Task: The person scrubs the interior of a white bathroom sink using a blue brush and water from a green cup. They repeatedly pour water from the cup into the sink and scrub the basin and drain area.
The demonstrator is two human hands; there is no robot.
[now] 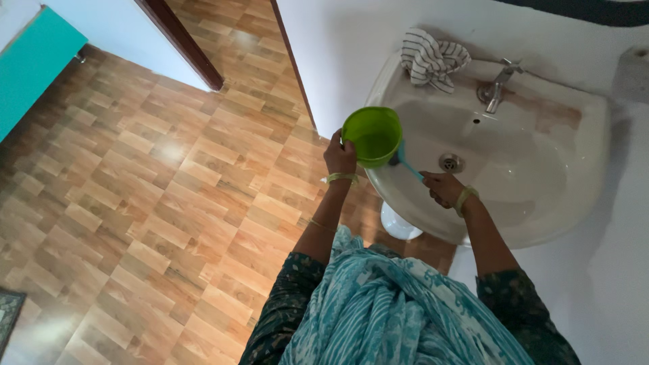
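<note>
Nearest the camera hangs a teal patterned scarf (385,311) over dark printed sleeves, w/ both forearms reaching up toward a white wall-hung washbasin (574,196). Left hand (340,155) is closed round the near rim of a green plastic bucket (372,135), fingers curled over the edge, holding it tilted above the basin's left rim, mouth facing the camera; yellowish bangle at that wrist. Right hand (443,188) is clenched on the end of a thin blue handle (409,165) that runs up-left to the bucket's side; its tip is hidden behind the bucket, so what kind of tool it is can't be told. Right hand sits over the basin's front rim, near the metal drain (451,162). Chrome tap (497,88) stands at the back of the basin, a striped cloth (433,61) bunched on the back left corner. Wood-pattern floor (135,203) fills the left side, w/ a dark door frame (182,44) and a teal panel (34,61) beyond
</note>
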